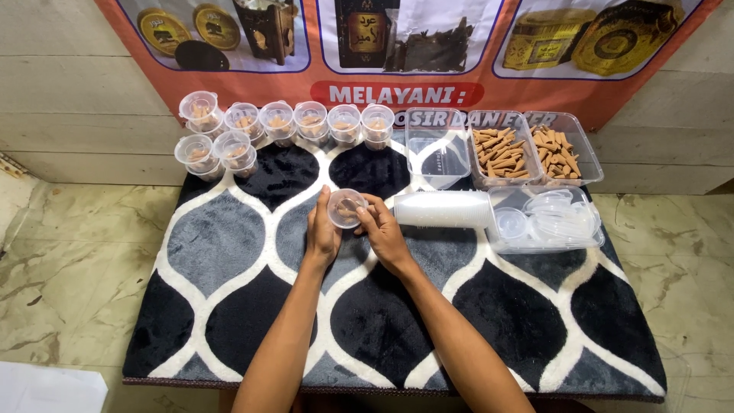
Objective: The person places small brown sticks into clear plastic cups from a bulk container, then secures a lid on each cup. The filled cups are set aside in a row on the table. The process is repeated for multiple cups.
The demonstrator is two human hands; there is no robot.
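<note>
Black-and-grey patterned mat (229, 252) under both hands, left (322, 233) and right (384, 235), fingers curled around one small clear cup (346, 208)

Your one head camera looks steeply down from above, close over your left hand (322, 233) and right hand (384, 235), facing the wall beyond them.
</note>
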